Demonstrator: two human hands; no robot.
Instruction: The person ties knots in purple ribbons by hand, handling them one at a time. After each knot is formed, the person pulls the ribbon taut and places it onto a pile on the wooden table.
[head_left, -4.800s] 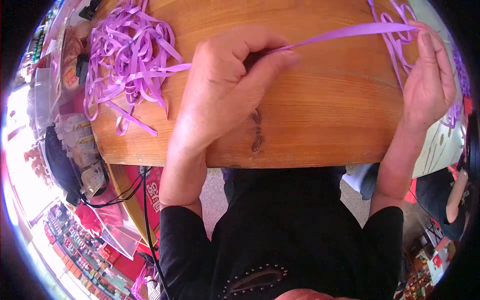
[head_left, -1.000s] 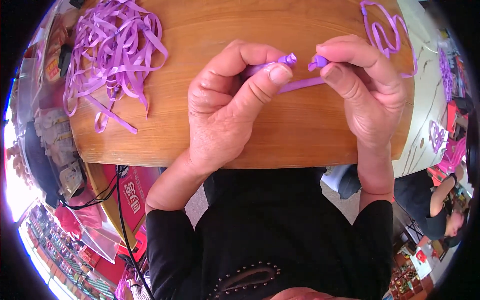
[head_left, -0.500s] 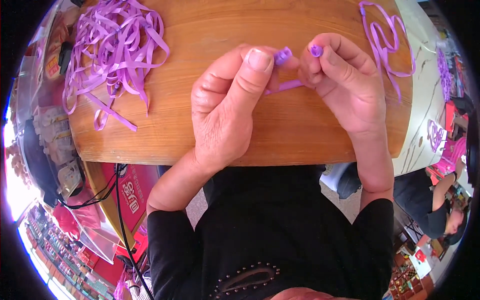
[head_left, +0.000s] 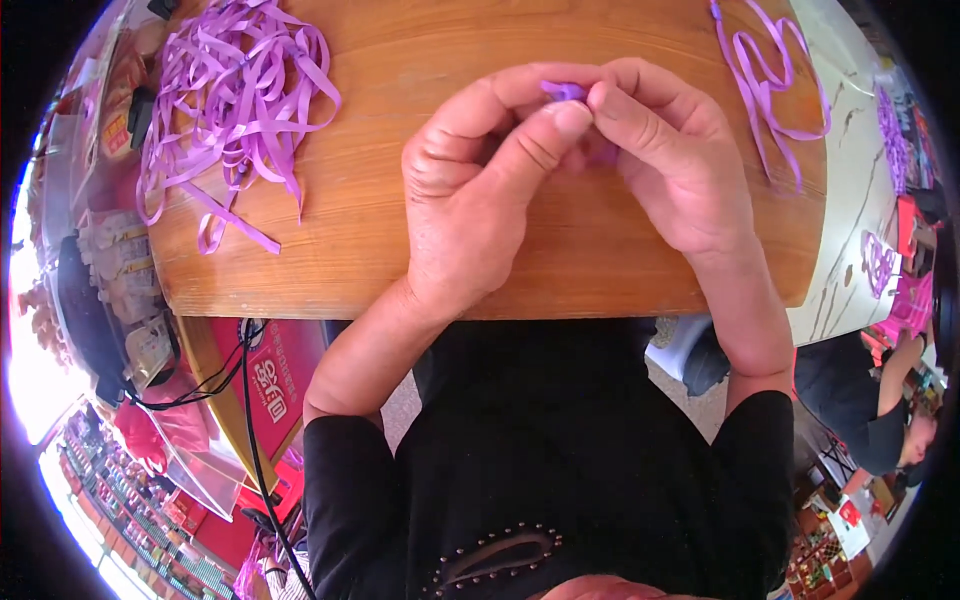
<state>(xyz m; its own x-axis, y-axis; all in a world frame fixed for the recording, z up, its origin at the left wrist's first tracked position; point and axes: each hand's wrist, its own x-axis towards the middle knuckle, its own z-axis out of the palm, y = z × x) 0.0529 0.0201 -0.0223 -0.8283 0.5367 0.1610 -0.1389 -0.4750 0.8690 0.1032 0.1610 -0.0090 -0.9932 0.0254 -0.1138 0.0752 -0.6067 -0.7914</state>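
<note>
Left fingers (head_left: 535,145) pinch our purple fitting (head_left: 562,91), can't tell if our right hand (head_left: 690,175) grips, ribbon pile (head_left: 250,125) at table's (head_left: 620,270) left edge

A black top (head_left: 570,430) has elbow-length sleeves (head_left: 350,470) and a slanted, stud-ringed oval (head_left: 497,561).

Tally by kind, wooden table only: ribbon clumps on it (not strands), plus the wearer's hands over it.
Large tangled purple heap, left: 1
Looser purple ribbon clump, right: 1
Hands, left hand and right hand: 2
Total: 4
Not counted: purple piece at the fingertips; its number of parts is hidden.
</note>
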